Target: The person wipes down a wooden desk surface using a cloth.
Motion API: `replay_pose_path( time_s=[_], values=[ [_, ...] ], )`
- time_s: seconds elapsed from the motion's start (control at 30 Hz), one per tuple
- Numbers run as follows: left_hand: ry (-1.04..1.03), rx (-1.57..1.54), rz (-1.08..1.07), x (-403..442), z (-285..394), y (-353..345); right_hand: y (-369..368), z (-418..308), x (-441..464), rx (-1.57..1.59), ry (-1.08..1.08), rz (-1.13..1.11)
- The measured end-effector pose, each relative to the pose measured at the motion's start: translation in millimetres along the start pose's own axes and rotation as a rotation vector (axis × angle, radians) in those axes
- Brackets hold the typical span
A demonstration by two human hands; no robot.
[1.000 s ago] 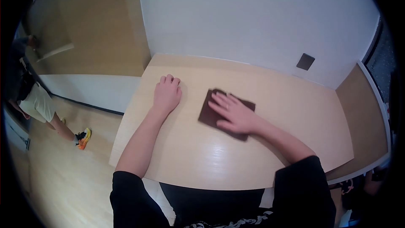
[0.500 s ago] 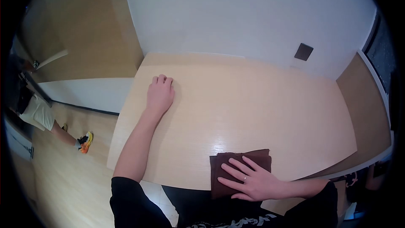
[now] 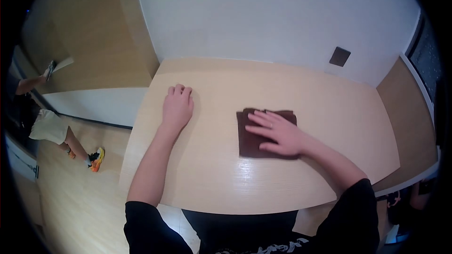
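Note:
A folded dark brown cloth lies flat near the middle of the light wood table. My right hand rests on top of it, palm down with the fingers spread, a ring on one finger. To the left, my left hand is on the tabletop with its fingers curled downward; it touches only the table, and its fingertips are partly hidden.
Behind the table rises a white wall with a dark square plate. A curved wooden panel borders the right side. At the far left another person in light shorts holds something against a brown board.
My right hand and the cloth went from the middle to the front edge, then back up to the middle. My left hand stayed on the table. The other person's arm reached toward the board.

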State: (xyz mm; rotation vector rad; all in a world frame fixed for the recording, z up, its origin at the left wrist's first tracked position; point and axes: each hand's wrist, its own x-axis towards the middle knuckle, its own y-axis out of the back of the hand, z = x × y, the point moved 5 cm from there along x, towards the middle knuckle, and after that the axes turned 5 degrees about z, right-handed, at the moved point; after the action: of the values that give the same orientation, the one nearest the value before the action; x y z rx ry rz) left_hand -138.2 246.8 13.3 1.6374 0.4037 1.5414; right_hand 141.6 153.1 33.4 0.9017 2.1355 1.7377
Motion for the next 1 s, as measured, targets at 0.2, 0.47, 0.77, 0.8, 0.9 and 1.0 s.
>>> replay_pose_path(
  time_s=[0.2,0.47,0.77,0.8,0.9,1.0],
  values=[
    [0.037,-0.044,-0.03,1.8,1.6,5.0,11.4,99.6,56.6,0.13,-0.087,0.153],
    [0.071,-0.097,-0.04,5.9,-1.4,7.7,18.9,187.9,109.4,0.079,-0.19,0.308],
    [0.096,-0.169,0.013,3.6,-6.7,6.7,8.0,178.4,108.4,-0.144,-0.22,0.226],
    [0.095,-0.156,-0.005,3.6,-7.8,4.7,5.5,171.8,105.0,-0.174,-0.246,0.18],
    [0.088,-0.152,-0.023,4.1,-7.8,2.2,-2.7,145.8,88.5,-0.204,-0.21,0.145],
    [0.099,-0.173,-0.024,5.5,-6.0,4.0,-2.4,91.7,62.6,-0.182,-0.112,0.114]
  ],
)
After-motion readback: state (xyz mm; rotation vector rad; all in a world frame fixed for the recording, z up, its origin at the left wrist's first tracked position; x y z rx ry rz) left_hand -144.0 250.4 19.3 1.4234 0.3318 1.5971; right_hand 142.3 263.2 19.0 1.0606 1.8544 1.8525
